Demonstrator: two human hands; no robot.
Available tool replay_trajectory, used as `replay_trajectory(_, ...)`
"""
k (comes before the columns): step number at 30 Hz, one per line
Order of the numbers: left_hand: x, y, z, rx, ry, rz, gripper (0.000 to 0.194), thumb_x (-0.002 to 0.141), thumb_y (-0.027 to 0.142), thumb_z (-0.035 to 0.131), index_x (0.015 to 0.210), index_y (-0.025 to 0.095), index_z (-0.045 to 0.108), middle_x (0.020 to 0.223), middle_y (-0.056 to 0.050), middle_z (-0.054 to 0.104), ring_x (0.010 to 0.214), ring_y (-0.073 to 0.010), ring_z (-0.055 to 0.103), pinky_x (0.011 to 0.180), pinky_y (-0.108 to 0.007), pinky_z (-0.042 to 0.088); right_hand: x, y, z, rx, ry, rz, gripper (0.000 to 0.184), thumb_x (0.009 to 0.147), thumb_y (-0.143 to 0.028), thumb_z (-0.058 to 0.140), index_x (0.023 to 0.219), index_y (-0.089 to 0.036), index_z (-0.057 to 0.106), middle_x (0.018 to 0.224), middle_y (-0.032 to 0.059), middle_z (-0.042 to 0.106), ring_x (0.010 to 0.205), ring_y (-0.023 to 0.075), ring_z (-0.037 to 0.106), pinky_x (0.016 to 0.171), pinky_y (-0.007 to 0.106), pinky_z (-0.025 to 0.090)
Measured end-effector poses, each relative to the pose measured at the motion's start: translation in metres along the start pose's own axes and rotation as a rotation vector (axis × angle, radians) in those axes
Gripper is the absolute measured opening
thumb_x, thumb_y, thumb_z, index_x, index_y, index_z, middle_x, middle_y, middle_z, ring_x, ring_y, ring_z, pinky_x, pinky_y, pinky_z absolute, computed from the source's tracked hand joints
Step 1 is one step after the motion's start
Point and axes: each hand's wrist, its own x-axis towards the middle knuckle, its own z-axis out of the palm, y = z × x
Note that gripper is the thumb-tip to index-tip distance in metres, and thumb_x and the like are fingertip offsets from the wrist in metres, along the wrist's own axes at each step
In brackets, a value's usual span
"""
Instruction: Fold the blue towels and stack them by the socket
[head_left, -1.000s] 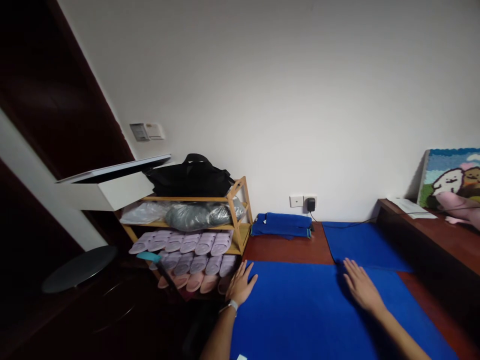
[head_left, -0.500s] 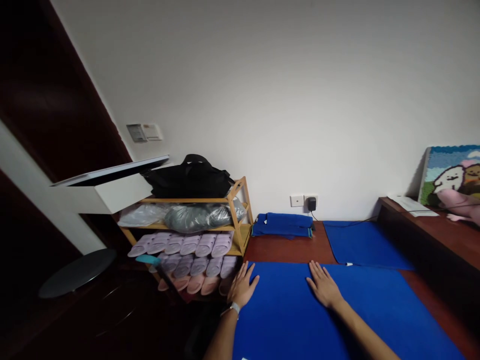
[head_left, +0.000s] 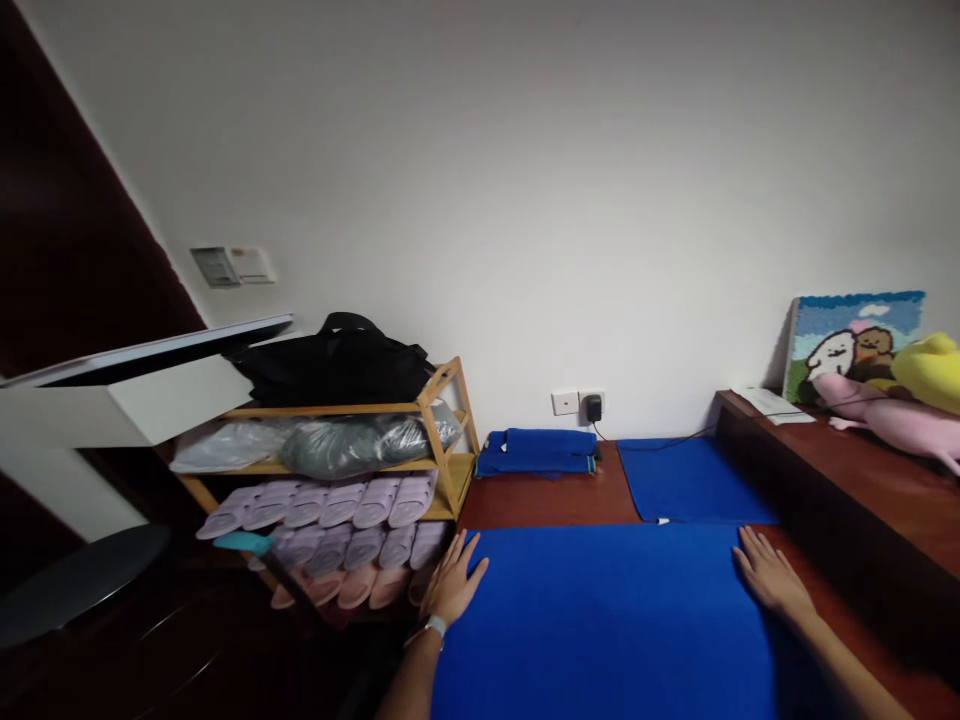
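Observation:
A large blue cloth (head_left: pixel 600 610) lies spread flat over the reddish-brown wooden table (head_left: pixel 555 508). My left hand (head_left: pixel 452 580), with a watch on its wrist, rests open on the cloth's far left corner. At the far right corner, my right hand (head_left: pixel 776 575) lies flat with its fingers stretched out. Neither hand grips anything. Beyond the big cloth, a folded blue cloth bundle (head_left: pixel 536 453) sits against the wall. A second flat blue cloth (head_left: pixel 694 480) with a small white tag lies to its right.
Left of the table stands a wooden rack (head_left: pixel 450 450) with lilac and pink slippers, plastic-wrapped items and a black bag (head_left: pixel 337 365). A white box (head_left: pixel 172 395) juts out there. On the right, a raised ledge holds a pink plush toy (head_left: pixel 892 415) and a picture (head_left: pixel 855 340).
My right hand has slid right across the cloth to its far right corner. My left hand stays at the left corner. The view has turned slightly right.

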Motion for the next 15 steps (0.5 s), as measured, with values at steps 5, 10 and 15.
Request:
replay_trajectory(5,0.0,0.002,-0.001,-0.005,-0.005,-0.001,0.065,0.102,0.056,0.042,0.16,0.026,0.044,0.173,-0.007,0.032,0.159,-0.0253,0.029,0.125,-0.043,0.035,-0.01,0.004,-0.003,0.011,0.011,-0.001,0.083,0.095,-0.05,0.014,0.159,-0.004,0.041,0.167,0.0158,0.037,0.157,0.0323,0.027,0.128,0.051,0.027)
replay_trajectory(10,-0.001,0.001,0.002,-0.029,0.011,0.01,0.064,0.102,0.056,0.043,0.159,0.028,0.045,0.173,-0.005,0.033,0.159,-0.0254,0.029,0.124,-0.043,0.035,-0.032,-0.109,-0.006,0.129,0.133,-0.279,0.075,0.101,-0.053,0.021,0.162,-0.013,0.04,0.168,0.0111,0.037,0.159,0.0293,0.025,0.131,0.052,0.019)
replay_trajectory(15,-0.002,-0.001,0.004,-0.036,0.019,0.01,0.063,0.102,0.056,0.043,0.159,0.028,0.045,0.173,-0.005,0.033,0.159,-0.0261,0.029,0.124,-0.044,0.035,-0.064,-0.281,-0.006,0.276,0.027,-0.578,0.071,0.106,-0.057,0.023,0.166,-0.02,0.03,0.171,0.0071,0.028,0.16,0.0269,0.021,0.131,0.052,0.02)
